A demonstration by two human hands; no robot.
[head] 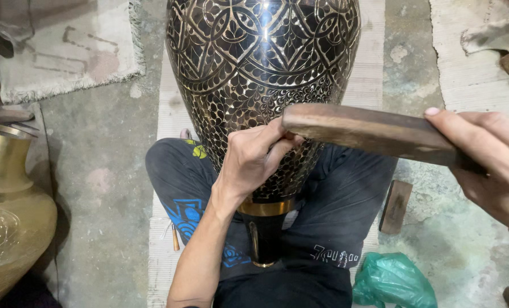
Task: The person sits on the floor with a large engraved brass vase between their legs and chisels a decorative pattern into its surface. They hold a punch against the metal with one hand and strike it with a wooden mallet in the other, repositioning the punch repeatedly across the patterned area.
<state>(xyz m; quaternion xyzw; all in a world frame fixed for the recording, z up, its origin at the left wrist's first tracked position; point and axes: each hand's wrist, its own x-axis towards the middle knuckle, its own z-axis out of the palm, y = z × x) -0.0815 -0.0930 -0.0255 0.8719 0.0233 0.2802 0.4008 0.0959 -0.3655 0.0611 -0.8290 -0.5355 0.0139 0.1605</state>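
The vase [263, 63], a big black metal one cut all over with fine leaf and lattice patterns, lies across the person's lap with its brass-banded neck toward the body and its belly reaching away over the mat [166, 108]. The left hand [254, 157] presses against the lower belly with fingers pinched together, apparently around a small tool at the surface, though the tool itself is hidden and I cannot tell what it is. The right hand [485, 159] is clenched around a flat wooden mallet [368, 130], whose far end hangs just above the left hand's knuckles. The main risk, as I judge it, is that closeness: a blow landing slightly off would catch the left fingers rather than the tool. A slanted blow could also make the point skid over the curved, polished wall and scratch the finished pattern. The vase rests only on the legs, so it could roll under a hard hit. A plain brass vase [9, 217] stands at the left, a green bag [394, 279] and a small wooden block [395, 206] lie on the floor [95, 188] to the right.
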